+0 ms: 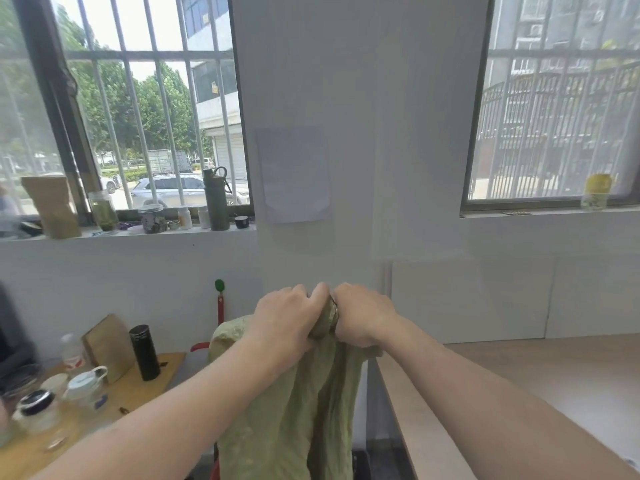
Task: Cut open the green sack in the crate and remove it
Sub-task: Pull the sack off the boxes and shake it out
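A pale green sack [294,410] hangs limp in front of me, held up at chest height. Its gathered top is bunched between both fists. My left hand [287,317] grips the bunched cloth from the left, and my right hand [363,313] grips it from the right, knuckles touching. The sack's lower end runs out of the bottom of the view. A dark edge at the bottom [360,462] may be the crate; most of it is hidden behind the sack.
A wooden table [519,393] runs along the right. On the left, a low wooden table [138,393] carries a black flask [144,353], cups and jars. A red-handled tool [219,306] leans on the wall. Bottles line the windowsill [138,230].
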The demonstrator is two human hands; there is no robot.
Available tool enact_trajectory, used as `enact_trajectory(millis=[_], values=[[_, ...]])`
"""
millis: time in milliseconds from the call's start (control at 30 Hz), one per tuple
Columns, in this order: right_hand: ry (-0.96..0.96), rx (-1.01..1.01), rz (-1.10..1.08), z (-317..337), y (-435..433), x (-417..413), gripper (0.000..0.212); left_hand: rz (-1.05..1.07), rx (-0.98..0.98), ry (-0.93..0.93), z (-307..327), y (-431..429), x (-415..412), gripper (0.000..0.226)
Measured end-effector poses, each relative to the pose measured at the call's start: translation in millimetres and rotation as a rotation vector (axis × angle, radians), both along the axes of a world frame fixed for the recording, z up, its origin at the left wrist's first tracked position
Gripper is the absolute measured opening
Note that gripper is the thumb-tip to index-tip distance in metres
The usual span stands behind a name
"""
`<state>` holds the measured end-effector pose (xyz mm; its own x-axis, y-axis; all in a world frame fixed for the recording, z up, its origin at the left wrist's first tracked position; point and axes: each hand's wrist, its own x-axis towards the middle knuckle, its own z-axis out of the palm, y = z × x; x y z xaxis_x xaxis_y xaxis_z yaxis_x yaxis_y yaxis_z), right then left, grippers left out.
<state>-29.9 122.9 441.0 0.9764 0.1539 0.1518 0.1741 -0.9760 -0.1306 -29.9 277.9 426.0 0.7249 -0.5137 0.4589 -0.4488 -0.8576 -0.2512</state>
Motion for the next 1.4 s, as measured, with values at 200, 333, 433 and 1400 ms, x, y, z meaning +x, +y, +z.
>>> enact_trajectory(millis=[200, 333, 433, 1400], values=[[0.168, 0.128, 0.063, 4, -3, 0, 0.011, 0.036, -0.118, -0.023, -19, 1, 11, 0.040], [0.044, 0.033, 0.062, -1, -4, -5, 0.021, 0.022, -0.100, 0.058, -15, -1, 16, 0.034], [-0.305, -0.272, 0.028, -7, -2, -13, 0.045, 0.038, -0.153, 0.113, -5, -1, 17, 0.028], [0.179, 0.163, -0.141, -23, 10, -20, 0.021, -0.024, -0.018, -0.288, -44, 16, -21, 0.049]])
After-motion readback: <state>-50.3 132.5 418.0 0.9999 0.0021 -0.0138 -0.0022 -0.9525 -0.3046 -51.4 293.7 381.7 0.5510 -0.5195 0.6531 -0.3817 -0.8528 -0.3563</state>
